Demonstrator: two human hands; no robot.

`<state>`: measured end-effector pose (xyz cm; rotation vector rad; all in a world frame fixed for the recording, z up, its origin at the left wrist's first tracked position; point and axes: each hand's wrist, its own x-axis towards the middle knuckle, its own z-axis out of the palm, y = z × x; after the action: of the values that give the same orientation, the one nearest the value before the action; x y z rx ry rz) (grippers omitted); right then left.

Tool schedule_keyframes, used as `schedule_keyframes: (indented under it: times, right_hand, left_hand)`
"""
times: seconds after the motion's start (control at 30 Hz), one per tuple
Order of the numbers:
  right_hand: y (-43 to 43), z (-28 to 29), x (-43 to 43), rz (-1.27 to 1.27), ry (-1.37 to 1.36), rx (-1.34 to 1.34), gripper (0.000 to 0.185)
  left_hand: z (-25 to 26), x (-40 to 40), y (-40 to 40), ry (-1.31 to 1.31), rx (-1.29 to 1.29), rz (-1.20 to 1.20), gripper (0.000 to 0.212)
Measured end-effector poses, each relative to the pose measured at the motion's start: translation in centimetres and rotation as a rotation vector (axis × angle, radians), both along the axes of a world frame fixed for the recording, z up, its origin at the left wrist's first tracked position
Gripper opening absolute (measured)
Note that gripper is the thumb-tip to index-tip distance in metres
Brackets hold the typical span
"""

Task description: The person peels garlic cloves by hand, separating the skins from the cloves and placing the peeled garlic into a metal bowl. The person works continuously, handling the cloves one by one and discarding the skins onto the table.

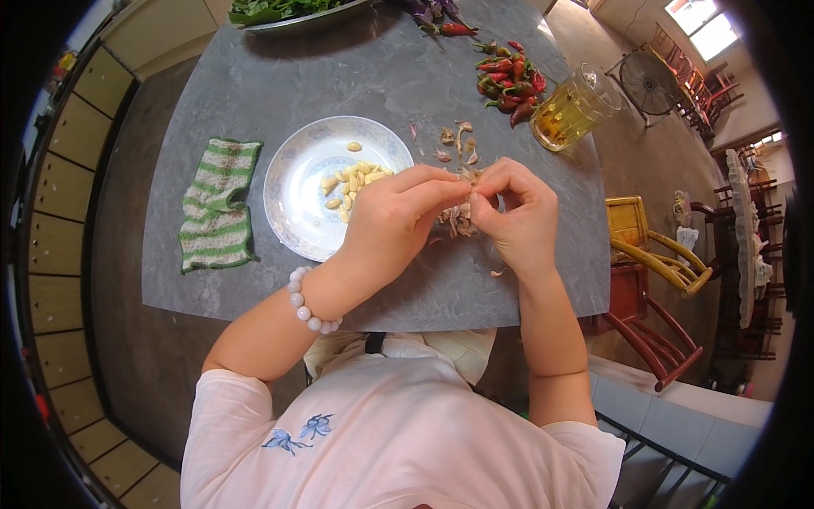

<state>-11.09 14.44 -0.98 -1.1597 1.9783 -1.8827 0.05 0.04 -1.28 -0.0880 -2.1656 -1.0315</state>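
Note:
My left hand (397,219) and my right hand (518,213) meet at the fingertips over a pile of garlic skins (461,219) on the grey table. Both pinch something small between thumb and fingers; it is mostly hidden, perhaps a garlic clove. Left of my left hand, a white patterned plate (292,210) holds peeled garlic cloves (353,180), partly covered by that hand. Beyond my fingertips lie a few unpeeled cloves (443,156) and dry bits of garlic.
A green-and-white striped cloth (216,205) lies left of the plate. Red chili peppers (509,79) and a glass mug of yellow liquid (569,111) stand at the right. A metal tray (311,20) of leafy greens and some purple vegetables (435,11) sit at the far edge.

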Motion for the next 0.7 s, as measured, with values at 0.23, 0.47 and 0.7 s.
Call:
schedule_keyframes:
  times: [0.23, 0.47, 0.7]
  right_hand:
    - [0.09, 0.48, 0.34, 0.047, -0.295, 0.02, 0.006]
    - [0.41, 0.48, -0.07, 0.136, -0.467, 0.018, 0.002]
    - [0.6, 0.57, -0.33, 0.176, -0.573, -0.003, 0.005]
  left_hand:
    - [0.21, 0.01, 0.28, 0.008, 0.085, -0.004, 0.021]
    - [0.54, 0.3, 0.2, -0.22, 0.427, -0.144, 0.017]
    - [0.2, -0.09, 0.28, -0.325, 0.922, -0.313, 0.018]
